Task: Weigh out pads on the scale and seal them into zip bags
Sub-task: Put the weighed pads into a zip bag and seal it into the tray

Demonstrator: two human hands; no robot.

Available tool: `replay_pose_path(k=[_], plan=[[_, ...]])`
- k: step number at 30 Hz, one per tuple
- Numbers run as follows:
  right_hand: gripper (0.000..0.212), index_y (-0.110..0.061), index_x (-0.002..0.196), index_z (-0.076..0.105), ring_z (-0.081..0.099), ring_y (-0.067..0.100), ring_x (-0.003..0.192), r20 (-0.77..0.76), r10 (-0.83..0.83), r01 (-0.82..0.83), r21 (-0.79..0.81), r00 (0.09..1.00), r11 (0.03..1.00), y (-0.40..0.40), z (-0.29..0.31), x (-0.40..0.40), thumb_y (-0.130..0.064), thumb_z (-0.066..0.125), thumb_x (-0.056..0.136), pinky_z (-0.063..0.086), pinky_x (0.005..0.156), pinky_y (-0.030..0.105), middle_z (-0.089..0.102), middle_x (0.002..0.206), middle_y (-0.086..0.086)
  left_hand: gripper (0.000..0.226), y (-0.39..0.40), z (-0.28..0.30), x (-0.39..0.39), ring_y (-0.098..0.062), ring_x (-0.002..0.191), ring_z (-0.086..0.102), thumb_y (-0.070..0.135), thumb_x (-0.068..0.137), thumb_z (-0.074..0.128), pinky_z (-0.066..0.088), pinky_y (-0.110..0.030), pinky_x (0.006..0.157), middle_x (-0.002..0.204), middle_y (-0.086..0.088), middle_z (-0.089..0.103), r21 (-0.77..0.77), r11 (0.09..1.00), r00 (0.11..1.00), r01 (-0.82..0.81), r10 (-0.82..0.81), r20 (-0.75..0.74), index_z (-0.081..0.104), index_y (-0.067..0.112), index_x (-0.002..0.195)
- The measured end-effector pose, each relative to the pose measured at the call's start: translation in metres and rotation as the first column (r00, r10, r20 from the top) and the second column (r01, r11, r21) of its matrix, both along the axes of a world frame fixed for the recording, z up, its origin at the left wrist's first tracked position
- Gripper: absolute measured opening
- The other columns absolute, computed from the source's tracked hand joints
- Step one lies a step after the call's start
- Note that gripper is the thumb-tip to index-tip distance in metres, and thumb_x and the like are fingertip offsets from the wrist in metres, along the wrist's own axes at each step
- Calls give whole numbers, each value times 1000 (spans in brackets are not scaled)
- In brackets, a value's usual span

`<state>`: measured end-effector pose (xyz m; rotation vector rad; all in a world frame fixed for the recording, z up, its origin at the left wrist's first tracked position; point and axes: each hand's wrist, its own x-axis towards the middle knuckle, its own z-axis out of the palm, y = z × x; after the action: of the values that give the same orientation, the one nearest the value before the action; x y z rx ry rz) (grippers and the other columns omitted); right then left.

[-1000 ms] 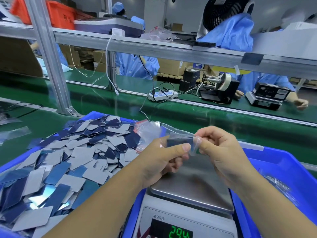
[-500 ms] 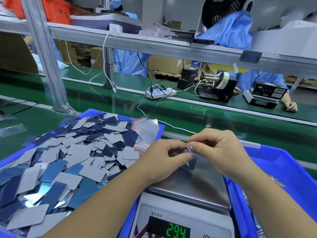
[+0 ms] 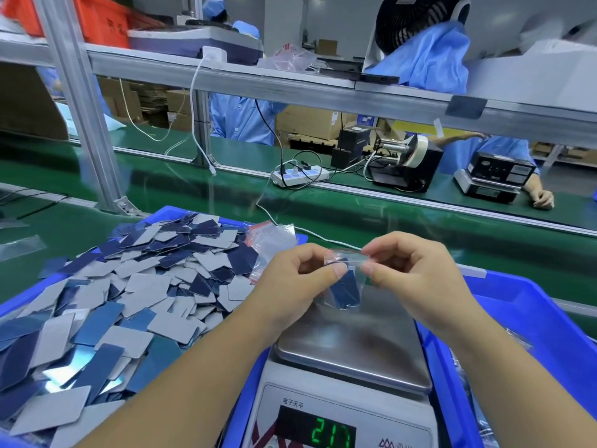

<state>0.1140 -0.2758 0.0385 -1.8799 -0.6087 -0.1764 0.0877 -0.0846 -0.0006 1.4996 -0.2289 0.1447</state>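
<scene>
A small clear zip bag (image 3: 346, 287) with dark blue pads inside hangs over the steel pan of the scale (image 3: 352, 347). My left hand (image 3: 290, 279) pinches the bag's red-striped top at its left end. My right hand (image 3: 410, 273) pinches the same top edge at its right end. The scale's green display (image 3: 326, 433) shows digits like 21. A big heap of loose grey and blue pads (image 3: 129, 302) fills the blue tray (image 3: 19, 300) on the left. A stack of spare zip bags (image 3: 271, 242) lies on the heap's far right corner.
A second blue bin (image 3: 529, 321) sits right of the scale, with bagged pads partly showing inside. Beyond runs a green conveyor belt (image 3: 420, 227) with a power strip (image 3: 298, 176), a tape dispenser (image 3: 407, 163) and another scale (image 3: 494, 179). People in blue coats work across it. An aluminium post (image 3: 80, 101) stands left.
The bag turned from lying sideways between my hands to hanging upright, pinched by its top edge. The display reading dropped from 294 to about 21.
</scene>
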Motion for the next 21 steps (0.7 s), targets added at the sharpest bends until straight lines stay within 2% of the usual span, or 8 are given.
replay_pose_path(k=[4,8,12,14,17,21], plan=[[33,-29,90,72,58,11,65,10,65,-65,-7,998,998,-2,-2,-1,3,74,82,49,63,28,68,73,-5,10,2,0,0,-18,80,63,32,79,75,53,-38,82,94,-10,76,-42,999,999,18,-20,-31,76,27,88],[32,-31,93,72,58,10,68,-9,80,-80,4,997,997,-3,-2,2,-1,71,84,48,65,25,67,76,-5,16,3,0,1,-19,73,59,38,69,79,50,-38,76,79,-2,70,-105,994,998,4,-10,-60,76,26,79],[31,-27,89,71,59,9,65,-8,67,-66,49,998,997,1,-6,2,3,72,85,49,63,22,69,75,-5,2,3,-1,4,-13,62,53,29,73,76,47,-30,66,66,6,63,-97,995,997,-23,15,-78,76,27,72],[31,-25,89,69,58,9,64,-5,69,-69,68,998,995,3,-7,2,5,72,84,48,63,23,68,74,-4,2,4,-1,3,-15,65,53,28,73,76,47,-31,68,69,3,64,-121,992,995,-24,13,-95,76,27,72],[27,-17,90,64,57,10,68,-18,106,-103,127,994,987,2,-7,3,8,70,84,47,64,24,65,74,-5,4,3,1,2,-24,77,57,28,72,76,50,-40,79,77,-6,67,-126,992,993,-7,-8,-116,76,24,72],[17,-16,89,63,56,10,71,-59,140,-129,169,988,977,6,-11,2,-2,69,81,46,66,21,63,75,-7,5,2,0,2,-24,74,51,27,75,73,44,-39,74,71,-3,61,-102,995,995,-4,-6,-103,73,25,70]])
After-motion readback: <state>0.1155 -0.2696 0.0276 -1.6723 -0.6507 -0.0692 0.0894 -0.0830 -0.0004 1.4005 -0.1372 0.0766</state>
